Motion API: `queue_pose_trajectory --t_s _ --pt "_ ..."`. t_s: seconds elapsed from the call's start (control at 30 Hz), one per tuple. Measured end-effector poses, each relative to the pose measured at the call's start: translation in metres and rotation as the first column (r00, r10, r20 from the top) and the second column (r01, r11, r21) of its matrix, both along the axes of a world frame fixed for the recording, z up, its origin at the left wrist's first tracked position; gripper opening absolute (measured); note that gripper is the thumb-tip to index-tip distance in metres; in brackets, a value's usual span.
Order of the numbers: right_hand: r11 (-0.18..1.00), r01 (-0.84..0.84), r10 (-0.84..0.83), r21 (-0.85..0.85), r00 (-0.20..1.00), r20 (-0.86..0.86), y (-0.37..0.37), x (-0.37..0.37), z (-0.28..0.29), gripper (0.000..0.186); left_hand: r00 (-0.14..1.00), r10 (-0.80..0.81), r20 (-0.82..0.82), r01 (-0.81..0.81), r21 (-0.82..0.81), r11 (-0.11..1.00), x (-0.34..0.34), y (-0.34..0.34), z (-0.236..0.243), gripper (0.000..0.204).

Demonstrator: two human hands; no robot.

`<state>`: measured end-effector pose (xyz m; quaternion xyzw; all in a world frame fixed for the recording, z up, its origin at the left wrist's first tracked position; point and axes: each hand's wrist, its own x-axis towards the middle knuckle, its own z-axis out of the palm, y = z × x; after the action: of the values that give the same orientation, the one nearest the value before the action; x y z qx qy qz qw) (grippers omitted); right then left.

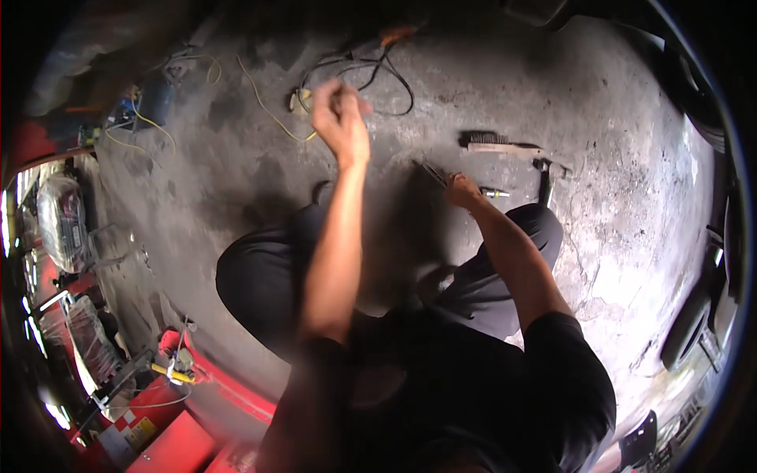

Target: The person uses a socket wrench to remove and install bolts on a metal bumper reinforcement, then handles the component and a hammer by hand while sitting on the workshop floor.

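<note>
Head view: my right hand (463,191) pinches a slim tool (431,171) at two o'clock—likely for control; left hand (339,122), eleven o'clock, blurred—can't tell its grip.

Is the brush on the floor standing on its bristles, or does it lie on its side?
On its side: the brush has its dark bristles pointing along the floor, away from the right hand.

My left hand (341,122) is a blur beside a looped black cable (412,96), its grip unclear. My right hand (463,191) is closed around a thin dark tool (433,173), in front of my right knee. Farther right, a brush (509,147) and a hammer (546,186) lie on the stained floor (197,177).
</note>
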<state>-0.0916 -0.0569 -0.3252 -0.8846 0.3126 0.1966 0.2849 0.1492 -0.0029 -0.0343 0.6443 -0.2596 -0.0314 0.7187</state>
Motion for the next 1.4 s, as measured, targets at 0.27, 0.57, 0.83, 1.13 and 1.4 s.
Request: queue_pose_trajectory --t_s 0.27,0.57,0.83,1.13,1.4 --pt "0.939 -0.279 0.274 -0.203 0.960 -0.053 0.044 0.004 0.003 0.027 0.556 0.316 -0.769 0.159 0.471 0.867 -0.083 0.118 -0.240 0.018" --pt "0.882 -0.315 0.346 -0.350 0.938 0.030 0.056 0.008 0.001 0.016 0.530 0.282 -0.800 0.276 0.477 0.835 -0.103 0.138 -0.240 0.012" --pt "0.965 0.260 -0.258 -0.020 0.963 0.081 -0.014 0.053 0.052 0.025 0.486 0.136 -0.863 0.473 0.390 0.790 -0.080 0.092 -0.252 0.024" --pt "0.850 0.526 -0.483 -0.040 0.807 0.339 -0.030 0.025 0.048 0.040 0.614 -0.053 -0.788 0.548 0.377 0.746 -0.071 0.018 -0.208 0.037" --pt "0.441 0.362 -0.891 0.822 0.286 0.352 -0.006 0.024 0.090 0.058 0.712 -0.462 -0.528 0.702 0.553 0.450 -0.063 0.066 -0.234 0.024"
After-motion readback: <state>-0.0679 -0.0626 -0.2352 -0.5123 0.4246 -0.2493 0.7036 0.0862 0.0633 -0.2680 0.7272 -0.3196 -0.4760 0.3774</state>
